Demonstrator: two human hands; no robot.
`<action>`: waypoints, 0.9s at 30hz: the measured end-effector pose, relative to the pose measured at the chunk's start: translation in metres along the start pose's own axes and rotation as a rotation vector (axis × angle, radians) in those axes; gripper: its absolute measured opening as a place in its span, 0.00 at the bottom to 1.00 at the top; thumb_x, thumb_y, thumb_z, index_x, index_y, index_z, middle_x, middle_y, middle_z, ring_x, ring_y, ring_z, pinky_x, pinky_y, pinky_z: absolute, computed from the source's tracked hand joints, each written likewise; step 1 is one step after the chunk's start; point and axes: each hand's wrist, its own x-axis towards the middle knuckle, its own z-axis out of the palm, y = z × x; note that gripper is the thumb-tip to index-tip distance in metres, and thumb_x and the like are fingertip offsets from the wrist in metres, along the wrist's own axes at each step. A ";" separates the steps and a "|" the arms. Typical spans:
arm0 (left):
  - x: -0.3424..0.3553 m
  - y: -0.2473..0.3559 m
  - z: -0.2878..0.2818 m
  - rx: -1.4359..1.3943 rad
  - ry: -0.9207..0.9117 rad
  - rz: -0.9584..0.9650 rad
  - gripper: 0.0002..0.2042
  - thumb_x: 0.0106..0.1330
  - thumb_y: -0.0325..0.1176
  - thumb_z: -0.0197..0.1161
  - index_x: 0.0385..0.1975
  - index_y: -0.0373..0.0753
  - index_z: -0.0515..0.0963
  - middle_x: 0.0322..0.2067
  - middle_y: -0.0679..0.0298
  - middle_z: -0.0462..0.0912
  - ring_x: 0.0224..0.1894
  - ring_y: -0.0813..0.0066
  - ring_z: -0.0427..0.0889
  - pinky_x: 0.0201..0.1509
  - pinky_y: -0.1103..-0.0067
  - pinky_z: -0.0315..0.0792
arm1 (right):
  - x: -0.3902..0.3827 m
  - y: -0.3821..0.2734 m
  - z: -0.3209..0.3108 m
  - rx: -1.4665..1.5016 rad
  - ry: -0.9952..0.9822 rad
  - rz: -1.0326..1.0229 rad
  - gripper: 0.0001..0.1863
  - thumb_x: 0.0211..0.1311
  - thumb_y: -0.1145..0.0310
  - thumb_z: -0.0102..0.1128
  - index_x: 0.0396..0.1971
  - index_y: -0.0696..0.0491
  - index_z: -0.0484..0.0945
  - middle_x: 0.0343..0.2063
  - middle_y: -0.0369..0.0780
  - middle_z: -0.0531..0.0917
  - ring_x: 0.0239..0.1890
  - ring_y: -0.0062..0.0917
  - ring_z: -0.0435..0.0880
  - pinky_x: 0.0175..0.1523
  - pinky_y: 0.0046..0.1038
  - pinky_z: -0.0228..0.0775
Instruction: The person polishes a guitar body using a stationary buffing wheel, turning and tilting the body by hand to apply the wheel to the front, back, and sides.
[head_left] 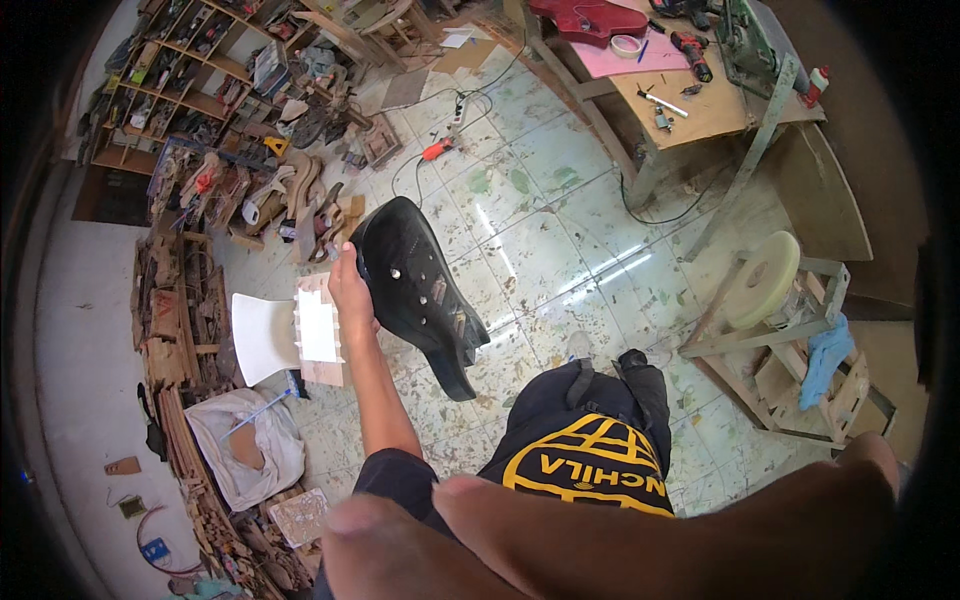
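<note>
My left hand (352,296) grips a black motorcycle seat base (412,280) by its left edge. The hollow, shell-like piece is held up above the floor, its far end wide and its narrower end slanting down to the right. Several shiny metal spots dot its surface. Close to the camera along the lower edge, my right hand (600,535) looks large and blurred. Its fingers stretch to the left, with the tips apart, and no object shows in them; part of the hand runs out of view.
Behind my left hand are a white stool (262,338) and a board with a white sheet (318,330). An orange power tool (437,149) lies corded on the tiled floor. At right stand a workbench (640,150) and a wooden frame with a round disc (765,280). Wood scraps (175,330) line the left wall.
</note>
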 end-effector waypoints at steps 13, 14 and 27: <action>0.007 -0.014 0.028 0.131 -0.003 0.102 0.18 0.67 0.45 0.56 0.32 0.31 0.76 0.26 0.68 0.75 0.33 0.79 0.69 0.42 0.79 0.64 | -0.045 -0.006 -0.026 0.016 0.138 0.107 0.22 0.58 0.73 0.60 0.54 0.52 0.71 0.51 0.41 0.79 0.41 0.32 0.85 0.37 0.19 0.79; 0.012 -0.020 0.020 0.178 0.011 0.126 0.18 0.67 0.45 0.57 0.29 0.33 0.76 0.25 0.69 0.73 0.32 0.81 0.68 0.39 0.80 0.63 | -0.044 -0.005 -0.023 -0.120 0.233 0.121 0.18 0.58 0.73 0.59 0.50 0.53 0.74 0.50 0.41 0.80 0.38 0.31 0.85 0.32 0.21 0.79; 0.010 -0.012 0.034 0.215 -0.182 0.136 0.20 0.69 0.45 0.53 0.39 0.28 0.78 0.35 0.58 0.79 0.39 0.67 0.74 0.48 0.72 0.66 | 0.029 -0.038 0.007 -1.247 0.082 0.062 0.21 0.63 0.69 0.52 0.57 0.51 0.72 0.49 0.48 0.78 0.40 0.35 0.83 0.27 0.27 0.78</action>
